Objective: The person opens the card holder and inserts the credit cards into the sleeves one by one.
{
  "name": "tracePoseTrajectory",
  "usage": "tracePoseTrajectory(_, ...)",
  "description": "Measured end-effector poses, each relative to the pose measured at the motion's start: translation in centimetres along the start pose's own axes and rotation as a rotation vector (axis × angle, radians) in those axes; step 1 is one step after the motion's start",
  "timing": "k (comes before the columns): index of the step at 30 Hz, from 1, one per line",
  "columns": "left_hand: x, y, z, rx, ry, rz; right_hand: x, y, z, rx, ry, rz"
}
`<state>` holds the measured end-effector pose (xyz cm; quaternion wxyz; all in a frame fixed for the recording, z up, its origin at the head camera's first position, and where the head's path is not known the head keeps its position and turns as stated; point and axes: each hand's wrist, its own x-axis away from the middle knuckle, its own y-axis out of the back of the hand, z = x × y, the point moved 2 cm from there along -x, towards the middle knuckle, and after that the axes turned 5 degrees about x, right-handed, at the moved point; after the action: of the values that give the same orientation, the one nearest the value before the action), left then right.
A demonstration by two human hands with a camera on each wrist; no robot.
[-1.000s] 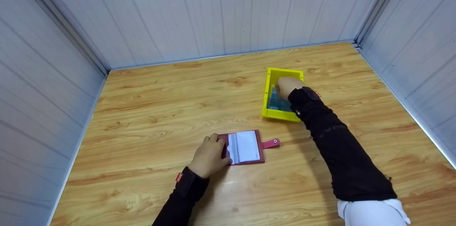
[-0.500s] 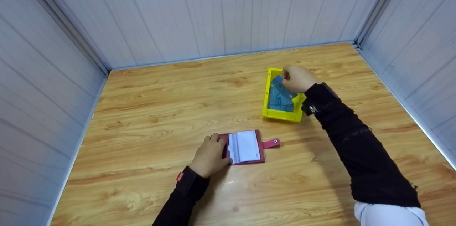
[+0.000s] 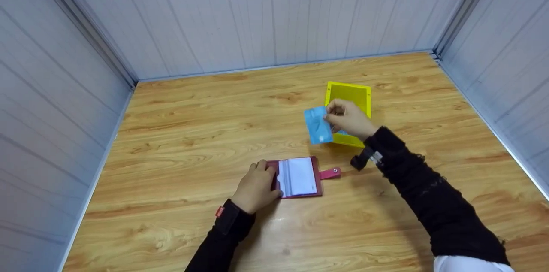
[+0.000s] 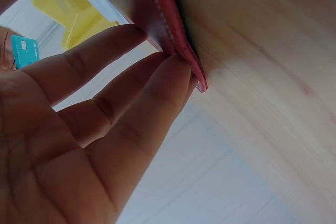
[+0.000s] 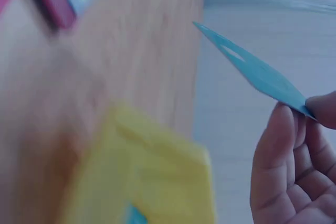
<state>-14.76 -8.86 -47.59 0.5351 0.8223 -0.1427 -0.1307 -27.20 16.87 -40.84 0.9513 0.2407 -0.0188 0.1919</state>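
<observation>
A red card holder (image 3: pixel 318 173) lies spread open on the table, its white and clear sleeves (image 3: pixel 301 176) facing up. My left hand (image 3: pixel 254 188) holds its left cover; in the left wrist view the fingertips are at the stitched red edge (image 4: pixel 176 30). Between thumb and fingers, my right hand (image 3: pixel 351 120) pinches a blue card (image 3: pixel 318 125) by one side. The card is raised at the left side of a yellow bin (image 3: pixel 349 92), and the right wrist view shows it nearly edge-on. Part of the bin is hidden behind the right hand.
More blue (image 5: pixel 136 216) shows inside the bin. A pink snap strap (image 3: pixel 330 173) sticks out to the right of the card holder. Pale panel walls (image 3: pixel 257 14) enclose the wooden table (image 3: pixel 193 126) at the back and both sides.
The right hand has come up out of the yellow bin with a blue card and moved it left and toward the card holder. The left hand stays on the card holder.
</observation>
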Motion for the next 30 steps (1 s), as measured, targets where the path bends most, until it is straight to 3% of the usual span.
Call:
tracePoseTrajectory(4,0.0,0.0,-0.4,-0.006,0.008,0.020,1.0,-2.4,-1.3,-0.133,-0.043,0.027)
tracePoseTrajectory(10,0.1,0.1,-0.6,-0.028,0.018,0.027,2.2,-5.8,-2.9,-0.214,-0.047,0.109)
tracePoseTrajectory(15,0.1,0.0,-0.5,-0.030,0.038,0.045,2.3,-8.2,-4.2,-0.306,-0.118,0.167)
tracePoseTrajectory(21,0.1,0.0,-0.5,0.004,0.051,0.056,2.1,-9.5,-5.7,-0.363,-0.126,0.192)
tracePoseTrajectory(30,0.0,0.1,-0.4,0.013,0.057,0.075,2.4,-9.8,-6.3,-0.396,-0.131,0.174)
